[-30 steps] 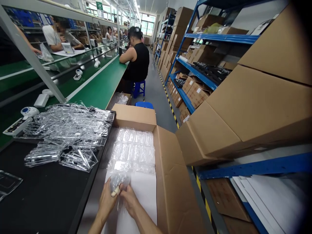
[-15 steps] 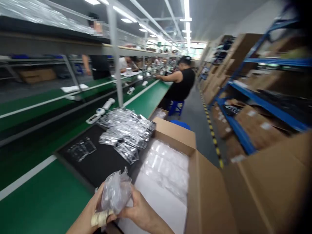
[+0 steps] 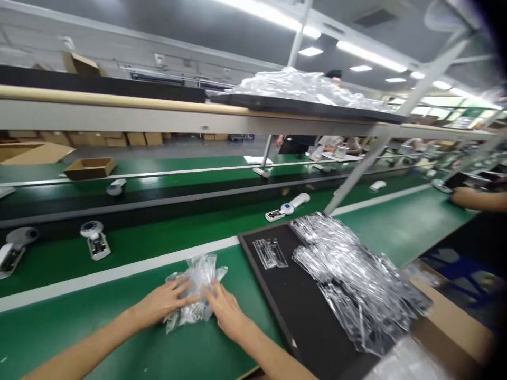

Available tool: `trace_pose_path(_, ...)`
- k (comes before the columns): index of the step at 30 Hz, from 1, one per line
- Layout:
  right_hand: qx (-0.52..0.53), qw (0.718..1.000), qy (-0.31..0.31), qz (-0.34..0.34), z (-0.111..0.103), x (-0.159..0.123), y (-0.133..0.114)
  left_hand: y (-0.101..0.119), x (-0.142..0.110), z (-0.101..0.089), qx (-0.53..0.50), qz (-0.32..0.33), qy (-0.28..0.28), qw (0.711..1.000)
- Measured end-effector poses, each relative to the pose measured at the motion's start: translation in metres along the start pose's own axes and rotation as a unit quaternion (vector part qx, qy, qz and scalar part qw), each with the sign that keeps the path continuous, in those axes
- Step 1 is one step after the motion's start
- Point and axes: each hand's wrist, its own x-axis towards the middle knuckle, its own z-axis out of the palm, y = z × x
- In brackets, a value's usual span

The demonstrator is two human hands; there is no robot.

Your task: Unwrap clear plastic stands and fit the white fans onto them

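A crumpled clear plastic bag [image 3: 201,275] with clear pieces in it lies on the green worktop in front of me. My left hand [image 3: 164,302] rests on the bag's left side, its fingers spread and open. From the right, my right hand [image 3: 226,310] touches the bag with fingers stretched out and apart. Both hands are slightly blurred, and they hide part of the bag. To the right is a black tray [image 3: 285,295] with a large heap of clear plastic pieces [image 3: 352,269] and a small separate group of them [image 3: 270,253].
White handheld devices with exposed circuit boards [image 3: 95,240] lie along the green line beyond the white stripe. A grey post [image 3: 356,171] rises behind the tray. An open cardboard box [image 3: 451,316] stands at lower right. A co-worker's arm [image 3: 479,199] reaches in from the right.
The view has swung left. The bag, held up in both hands near the cardboard box before, is now down on the green worktop left of the tray, and my fingers have spread.
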Motion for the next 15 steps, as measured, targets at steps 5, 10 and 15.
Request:
trace_pose_path(5,0.031,0.993,-0.109,-0.019,0.004,-0.01,-0.014,-0.011,-0.035,0.018,-0.073,0.019,-0.011,0.997)
trace_pose_path(10,0.038,0.988,-0.128,0.08,-0.033,-0.017,-0.006,-0.012,-0.066,0.024,-0.146,-0.08,0.075,0.983)
trace_pose_path(15,0.092,0.95,-0.107,0.28,-0.05,0.029,0.02,-0.022,-0.07,0.028,-0.297,-0.38,0.063,0.874)
